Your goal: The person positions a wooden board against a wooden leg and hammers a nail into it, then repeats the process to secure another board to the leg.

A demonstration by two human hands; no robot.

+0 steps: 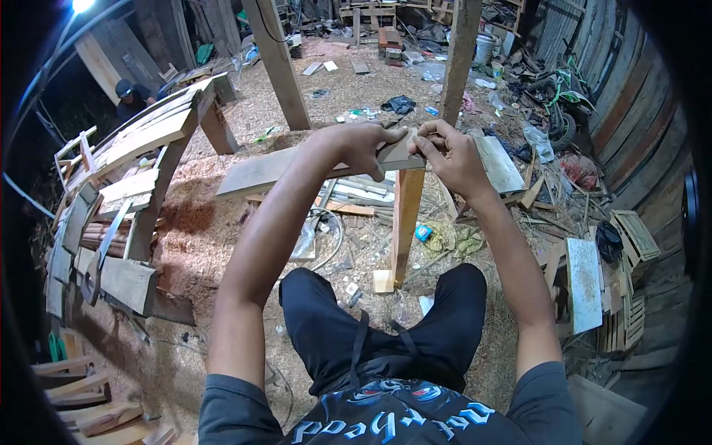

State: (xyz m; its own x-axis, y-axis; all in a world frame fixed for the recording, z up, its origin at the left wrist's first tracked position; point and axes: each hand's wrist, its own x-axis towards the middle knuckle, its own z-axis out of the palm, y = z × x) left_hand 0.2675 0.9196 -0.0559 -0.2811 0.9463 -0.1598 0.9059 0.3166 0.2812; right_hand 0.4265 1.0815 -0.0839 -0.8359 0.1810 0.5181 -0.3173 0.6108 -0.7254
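Note:
A long wooden board (256, 172) lies across an upright wooden post (406, 222) in front of my knees. My left hand (361, 147) is wrapped over the board near its right end, thumb down along the near edge. At that end, a dark flat piece (397, 152) lies on the board between my two hands. My right hand (450, 157) is closed in a pinch at the board's right tip, fingertips right at the corner; what they pinch is too small to make out.
At left stands a wooden bench (126, 152) with a handsaw (104, 252) on it; a person (133, 96) is behind. A blue tape measure (423, 233) lies by the post among scraps and sawdust. A white-topped board (584, 285) stands at right, a bicycle (567, 96) farther back.

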